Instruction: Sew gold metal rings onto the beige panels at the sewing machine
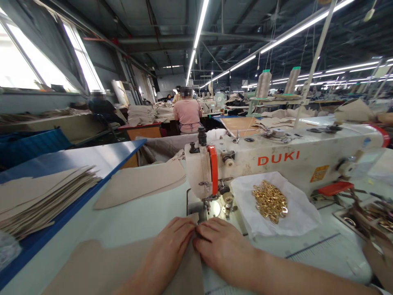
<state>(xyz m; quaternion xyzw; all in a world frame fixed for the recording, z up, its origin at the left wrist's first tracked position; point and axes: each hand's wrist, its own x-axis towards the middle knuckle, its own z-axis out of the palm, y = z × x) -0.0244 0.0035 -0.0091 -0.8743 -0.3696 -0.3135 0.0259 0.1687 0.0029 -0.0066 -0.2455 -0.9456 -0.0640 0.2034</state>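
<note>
A beige fabric piece lies on the pale machine table, its narrow end reaching up to the needle area of a white sewing machine marked DUKI. My left hand rests on this fabric, its fingers bent and pressed together at the edge just before the presser foot. Close against it, my right hand pinches the same edge with thumb and fingers. The fingertips of both hands almost meet. A lit spot shows under the needle, and the foot itself is partly hidden.
Right of the needle, gold metal rings or clasps lie on a white sheet. Another beige piece lies behind my left hand. A stack of cut pieces sits on a blue-edged table. A person in pink sits ahead.
</note>
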